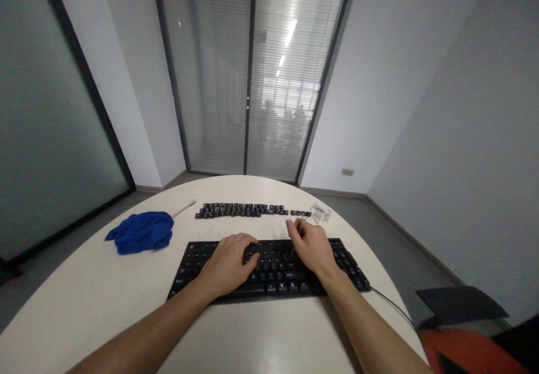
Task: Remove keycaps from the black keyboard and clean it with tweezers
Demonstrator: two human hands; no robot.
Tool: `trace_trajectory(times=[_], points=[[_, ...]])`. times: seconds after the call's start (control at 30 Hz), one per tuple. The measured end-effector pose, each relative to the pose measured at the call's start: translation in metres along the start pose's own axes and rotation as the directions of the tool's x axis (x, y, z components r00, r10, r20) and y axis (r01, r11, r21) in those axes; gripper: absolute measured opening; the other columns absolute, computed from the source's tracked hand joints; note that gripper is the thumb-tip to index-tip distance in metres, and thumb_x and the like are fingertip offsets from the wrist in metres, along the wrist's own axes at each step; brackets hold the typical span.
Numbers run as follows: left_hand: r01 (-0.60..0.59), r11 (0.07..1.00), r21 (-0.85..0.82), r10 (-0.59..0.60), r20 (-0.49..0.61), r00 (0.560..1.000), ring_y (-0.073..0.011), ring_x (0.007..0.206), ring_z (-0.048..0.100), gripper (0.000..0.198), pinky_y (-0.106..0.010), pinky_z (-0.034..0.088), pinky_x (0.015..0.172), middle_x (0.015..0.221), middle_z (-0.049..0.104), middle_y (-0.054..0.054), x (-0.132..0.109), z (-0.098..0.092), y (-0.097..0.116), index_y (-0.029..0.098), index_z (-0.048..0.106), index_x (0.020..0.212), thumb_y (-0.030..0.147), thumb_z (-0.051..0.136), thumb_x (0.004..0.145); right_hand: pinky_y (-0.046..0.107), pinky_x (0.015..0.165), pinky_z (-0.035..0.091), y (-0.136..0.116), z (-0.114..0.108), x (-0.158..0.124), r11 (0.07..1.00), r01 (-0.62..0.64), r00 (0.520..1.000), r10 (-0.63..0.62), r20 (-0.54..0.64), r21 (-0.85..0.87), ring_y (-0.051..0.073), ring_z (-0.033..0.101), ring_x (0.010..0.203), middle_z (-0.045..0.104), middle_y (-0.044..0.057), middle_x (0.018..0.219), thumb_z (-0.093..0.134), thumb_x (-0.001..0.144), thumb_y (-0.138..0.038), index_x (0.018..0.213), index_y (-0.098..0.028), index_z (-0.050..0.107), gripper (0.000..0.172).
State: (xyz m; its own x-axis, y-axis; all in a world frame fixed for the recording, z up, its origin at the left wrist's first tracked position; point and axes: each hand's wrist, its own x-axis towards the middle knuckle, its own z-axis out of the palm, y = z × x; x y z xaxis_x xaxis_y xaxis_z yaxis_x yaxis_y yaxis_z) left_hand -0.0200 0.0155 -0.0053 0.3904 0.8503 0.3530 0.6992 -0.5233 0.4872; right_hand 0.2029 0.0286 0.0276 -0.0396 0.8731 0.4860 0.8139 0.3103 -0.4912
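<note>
A black keyboard [269,288] lies in front of me, with keycaps gone from part of its middle. My left hand [231,263] rests palm down on its left half, thumb and fingers apart. Over the right half, my right hand [310,246] is closed in a pinch around a thin, wire-like tool [291,252]. The tool points down at the keys; its exact kind is too small to make out. Behind the keyboard, loose black keycaps [240,210] are laid out in rows.
A crumpled blue cloth [143,232] lies at the left, beside a thin white stick [184,208]. Some crumpled clear plastic [321,212] is at the right end of the keycap rows. The keyboard cable [393,305] runs over the right edge of the round table [105,301].
</note>
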Motion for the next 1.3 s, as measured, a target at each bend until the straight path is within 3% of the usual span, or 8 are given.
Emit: trace_trajectory(times=[0.23,0.87,1.3], points=[[0.004,1.000,0.018,-0.004,0.004,1.000,-0.0245,0.103,0.060,0.022,-0.042,0.044,0.096,0.109,0.067,-0.005,0.000,-0.001,0.001,0.022,0.061,0.108,0.028,0.056,0.088,0.026,0.053,0.033,-0.002,0.002,-0.002,0.999,0.021,1.000,-0.020,-0.023,0.042,0.014,0.053,0.046,0.054,0.000,0.049,0.048,0.092,-0.046,0.054,-0.021,0.045,0.046],[0.001,1.000,0.010,-0.001,0.001,1.000,-0.0236,0.102,0.060,0.019,-0.042,0.044,0.095,0.107,0.067,-0.005,-0.001,-0.002,0.003,0.022,0.061,0.106,0.028,0.055,0.089,0.027,0.053,0.031,-0.002,0.007,-0.003,0.998,0.026,0.999,-0.024,-0.030,0.057,0.013,0.051,0.046,0.049,-0.002,0.047,0.049,0.092,-0.045,0.054,-0.021,0.043,0.045],[0.002,1.000,0.021,-0.002,0.000,1.000,-0.0240,0.101,0.060,0.020,-0.042,0.045,0.095,0.107,0.067,-0.005,0.000,0.000,0.002,0.023,0.062,0.106,0.028,0.055,0.088,0.025,0.054,0.034,-0.002,0.011,-0.004,0.995,0.046,0.997,-0.040,-0.066,0.094,0.013,0.054,0.046,0.053,-0.001,0.049,0.052,0.090,-0.043,0.054,-0.021,0.045,0.043]])
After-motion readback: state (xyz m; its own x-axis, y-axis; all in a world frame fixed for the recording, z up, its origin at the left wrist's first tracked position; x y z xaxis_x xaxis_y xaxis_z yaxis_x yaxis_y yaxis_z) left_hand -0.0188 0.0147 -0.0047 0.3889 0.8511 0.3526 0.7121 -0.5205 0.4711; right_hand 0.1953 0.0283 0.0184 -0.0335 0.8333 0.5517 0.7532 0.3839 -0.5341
